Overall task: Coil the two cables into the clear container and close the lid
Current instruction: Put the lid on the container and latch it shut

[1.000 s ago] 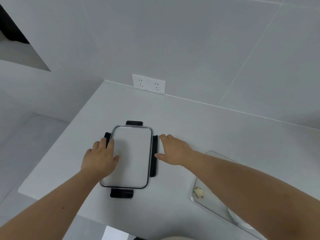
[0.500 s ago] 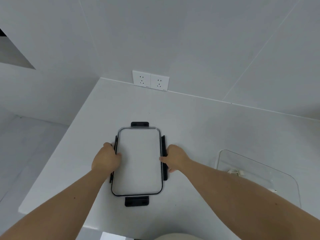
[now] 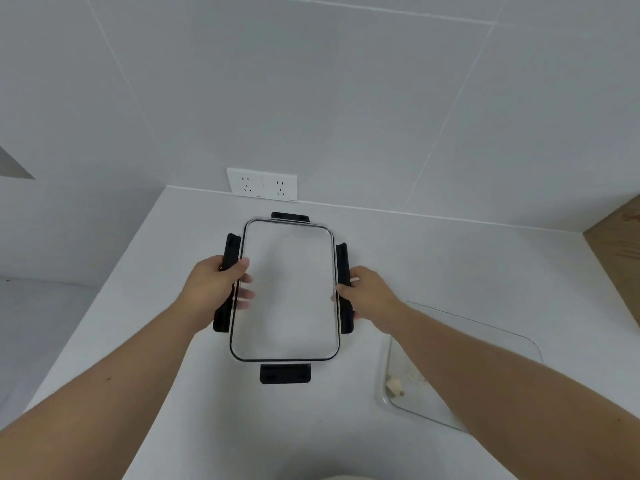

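Note:
A clear rectangular lid (image 3: pixel 287 292) with a black rim and four black clip flaps is held above the white counter. My left hand (image 3: pixel 216 287) grips its left edge, fingers showing through the clear panel. My right hand (image 3: pixel 369 294) grips its right edge at the flap. The clear container (image 3: pixel 485 344) stands on the counter to the right, partly behind my right forearm. Inside it I see a bit of white cable with a connector (image 3: pixel 394 386); the rest of its contents is hidden.
A double white wall socket (image 3: pixel 262 184) sits at the back edge of the white counter (image 3: pixel 433 258). A wooden panel (image 3: pixel 616 251) closes off the far right. The counter's left edge drops to a lower floor area.
Both hands went from resting beside the lid to gripping its two long edges, and the lid has come up off the counter. The view tilted up and the container shifted in frame.

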